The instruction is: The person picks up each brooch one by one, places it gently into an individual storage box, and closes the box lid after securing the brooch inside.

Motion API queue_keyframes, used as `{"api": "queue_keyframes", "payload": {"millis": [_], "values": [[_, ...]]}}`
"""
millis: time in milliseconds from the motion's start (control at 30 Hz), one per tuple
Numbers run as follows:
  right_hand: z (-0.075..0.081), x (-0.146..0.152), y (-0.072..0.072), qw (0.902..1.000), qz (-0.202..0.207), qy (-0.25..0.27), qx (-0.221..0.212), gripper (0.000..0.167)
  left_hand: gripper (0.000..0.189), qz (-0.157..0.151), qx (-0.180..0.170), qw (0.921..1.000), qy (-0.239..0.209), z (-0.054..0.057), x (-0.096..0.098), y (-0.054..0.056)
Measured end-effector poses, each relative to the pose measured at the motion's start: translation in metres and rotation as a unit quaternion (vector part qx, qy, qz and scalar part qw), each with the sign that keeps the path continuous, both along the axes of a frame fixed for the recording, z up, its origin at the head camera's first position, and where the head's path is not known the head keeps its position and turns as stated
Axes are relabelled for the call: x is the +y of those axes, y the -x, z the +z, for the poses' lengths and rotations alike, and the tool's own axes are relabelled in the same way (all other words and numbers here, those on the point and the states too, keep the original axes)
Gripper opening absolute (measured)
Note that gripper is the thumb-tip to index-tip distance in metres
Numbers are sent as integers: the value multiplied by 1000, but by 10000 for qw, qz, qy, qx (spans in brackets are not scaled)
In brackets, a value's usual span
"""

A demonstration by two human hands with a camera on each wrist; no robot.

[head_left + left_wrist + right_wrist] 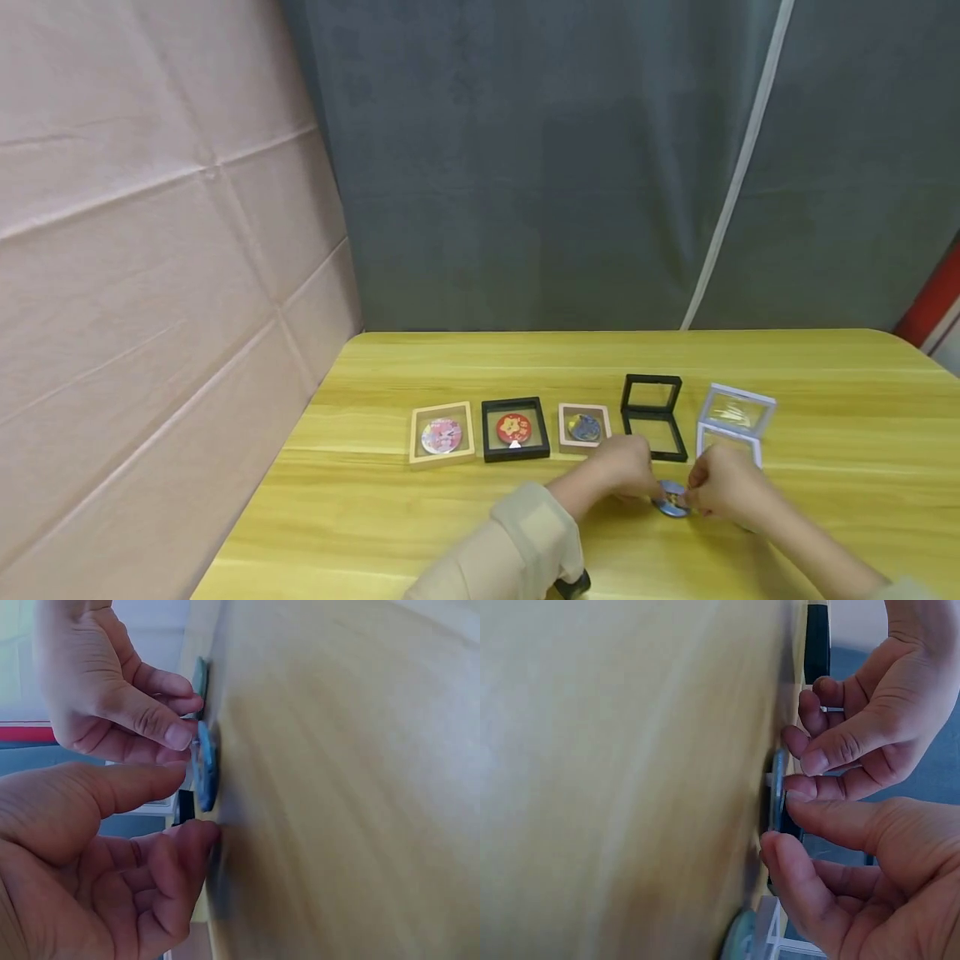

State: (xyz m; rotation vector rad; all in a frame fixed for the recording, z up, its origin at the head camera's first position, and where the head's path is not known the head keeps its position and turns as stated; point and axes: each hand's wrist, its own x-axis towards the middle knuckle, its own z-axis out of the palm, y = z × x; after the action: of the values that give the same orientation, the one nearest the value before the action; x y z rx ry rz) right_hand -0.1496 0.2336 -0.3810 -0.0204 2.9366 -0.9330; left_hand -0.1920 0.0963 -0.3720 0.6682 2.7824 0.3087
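Observation:
A round blue button badge (672, 498) with a yellow and dark picture lies between the two hands, close over the table. My right hand (726, 483) pinches its right side, thumb on the face and index finger at the edge, as the right wrist view shows. On the badge's other side is my left hand (628, 467), thumb near the face; in the left wrist view its index finger (202, 838) stands a little apart from the rim. Beyond the right hand is a greenish round badge (200, 681), mostly hidden by that hand in the head view.
Frames holding badges stand left: cream (412, 442), black (491, 452) and pale pink (607, 417). An unfolded black frame (678, 446) and an unfolded white frame (765, 408) are behind the hands. The wooden table (360, 517) ends at a grey curtain (525, 167).

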Motion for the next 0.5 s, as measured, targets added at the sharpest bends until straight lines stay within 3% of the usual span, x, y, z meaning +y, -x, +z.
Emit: {"api": "queue_keyframes", "payload": {"millis": [233, 500], "values": [[-5, -2, 0, 9998, -159, 105, -108, 14, 39, 72, 138, 9998, 99, -3, 3, -2], [-7, -3, 0, 9991, -232, 250, -251, 16, 34, 376, -166, 9991, -139, -6, 5, -4]]}}
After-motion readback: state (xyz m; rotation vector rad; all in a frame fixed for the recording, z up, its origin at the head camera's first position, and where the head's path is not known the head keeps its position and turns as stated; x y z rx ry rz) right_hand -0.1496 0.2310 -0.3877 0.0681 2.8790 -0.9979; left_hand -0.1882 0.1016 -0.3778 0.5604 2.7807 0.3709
